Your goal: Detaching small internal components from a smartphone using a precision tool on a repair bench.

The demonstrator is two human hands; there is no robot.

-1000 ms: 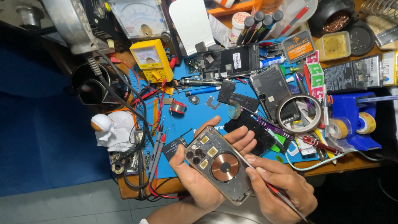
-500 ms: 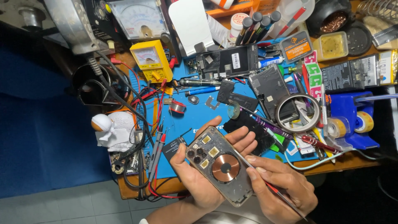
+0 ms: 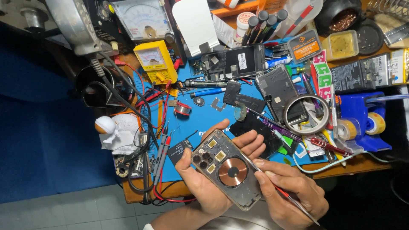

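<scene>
My left hand (image 3: 204,179) cradles an opened phone back housing (image 3: 226,169) from below, with its copper charging coil and camera holes facing up. My right hand (image 3: 289,191) grips a thin red-handled tool (image 3: 281,194) like a pen. The tool's metal tip rests at the housing's right edge, near the coil. Both hands sit over the near edge of a blue work mat (image 3: 204,123).
The wooden bench (image 3: 341,164) is crowded: a yellow multimeter (image 3: 155,61), a round magnifier (image 3: 306,115), phone parts (image 3: 279,87), a blue tape dispenser (image 3: 362,121), red probe leads (image 3: 162,149), a white astronaut figure (image 3: 117,134), tweezers and pens.
</scene>
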